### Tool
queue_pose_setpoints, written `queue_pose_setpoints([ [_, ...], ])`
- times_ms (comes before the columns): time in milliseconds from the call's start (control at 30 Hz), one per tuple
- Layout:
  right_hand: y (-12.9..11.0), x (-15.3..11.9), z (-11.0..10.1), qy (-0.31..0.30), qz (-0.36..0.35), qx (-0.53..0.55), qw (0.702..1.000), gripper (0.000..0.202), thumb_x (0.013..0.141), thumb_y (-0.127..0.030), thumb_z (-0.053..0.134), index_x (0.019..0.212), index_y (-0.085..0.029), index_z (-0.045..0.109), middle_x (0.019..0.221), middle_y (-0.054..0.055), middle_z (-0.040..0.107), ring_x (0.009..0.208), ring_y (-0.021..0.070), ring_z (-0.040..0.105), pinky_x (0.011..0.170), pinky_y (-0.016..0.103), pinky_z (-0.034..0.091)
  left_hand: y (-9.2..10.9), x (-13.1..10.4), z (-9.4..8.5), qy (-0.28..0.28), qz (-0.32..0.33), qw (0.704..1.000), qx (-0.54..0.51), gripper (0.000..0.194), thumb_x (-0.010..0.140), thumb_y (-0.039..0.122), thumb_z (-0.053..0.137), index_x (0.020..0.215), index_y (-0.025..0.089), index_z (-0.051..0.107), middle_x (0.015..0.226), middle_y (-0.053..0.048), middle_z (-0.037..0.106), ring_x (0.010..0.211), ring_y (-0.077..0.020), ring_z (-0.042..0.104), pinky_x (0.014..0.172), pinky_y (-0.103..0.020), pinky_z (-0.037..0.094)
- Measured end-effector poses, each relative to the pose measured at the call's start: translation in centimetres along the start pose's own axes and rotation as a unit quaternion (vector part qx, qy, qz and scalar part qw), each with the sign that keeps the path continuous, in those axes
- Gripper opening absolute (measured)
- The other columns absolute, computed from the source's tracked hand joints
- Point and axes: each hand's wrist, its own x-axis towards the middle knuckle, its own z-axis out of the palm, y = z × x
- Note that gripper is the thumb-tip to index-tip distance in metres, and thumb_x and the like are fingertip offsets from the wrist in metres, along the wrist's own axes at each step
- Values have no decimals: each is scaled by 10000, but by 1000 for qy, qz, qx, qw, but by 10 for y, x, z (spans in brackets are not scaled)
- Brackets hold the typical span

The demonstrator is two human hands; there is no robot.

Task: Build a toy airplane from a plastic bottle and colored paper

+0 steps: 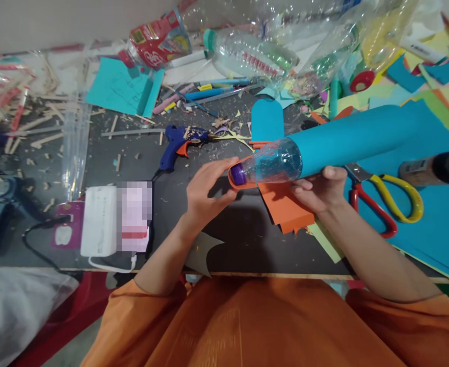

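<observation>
A clear plastic bottle [275, 160] lies level above the table, its body wrapped in blue paper [346, 137] and its purple cap [238, 174] pointing left. My left hand [211, 188] curves round the cap end, with fingers and thumb on an orange paper piece [252, 185] that loops round the cap. From below, my right hand [321, 189] supports the blue-wrapped body near the bottle's shoulder, fingers bent against it. Under the bottle lies folded orange paper [287, 206].
A blue glue gun [176, 145] lies left of centre. Scissors [385, 199] with red and yellow handles rest at the right, beside a black-capped jar [430, 168]. A white power bank [99, 220] sits at the left. Plastic bottles [247, 56] line the back.
</observation>
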Motion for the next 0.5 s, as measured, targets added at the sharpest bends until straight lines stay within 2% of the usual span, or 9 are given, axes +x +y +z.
queue_pose_setpoints([
  [100,3,0,-5,-17,-3,4,1000,227,550,-324,739,485,-240,538,621,-97,666,407,34,457,499,208,535,1,0,0,8,1,1000,3,355,814,213,610,1169,215,609,1105,-53,726,991,-189,689,865,-331,547],
  [200,5,0,-9,-22,10,12,1000,233,551,-324,743,463,-248,541,614,-85,671,429,58,480,547,250,560,0,1,0,9,1,1000,7,351,809,191,611,1159,215,615,1097,-50,730,984,-189,693,859,-335,553],
  [333,4,1,-3,27,19,10,999,303,478,-351,763,415,-237,489,548,-81,652,384,61,440,496,250,552,-1,1,0,2,1,1000,14,342,798,182,635,1138,217,622,1083,-43,737,968,-181,698,854,-327,556],
  [500,2,1,9,87,18,3,996,245,431,-337,736,470,-241,514,531,-85,646,340,47,376,422,237,512,-1,2,-1,-6,-5,1000,20,316,799,197,637,1114,211,631,1064,-45,743,957,-179,702,842,-319,557],
])
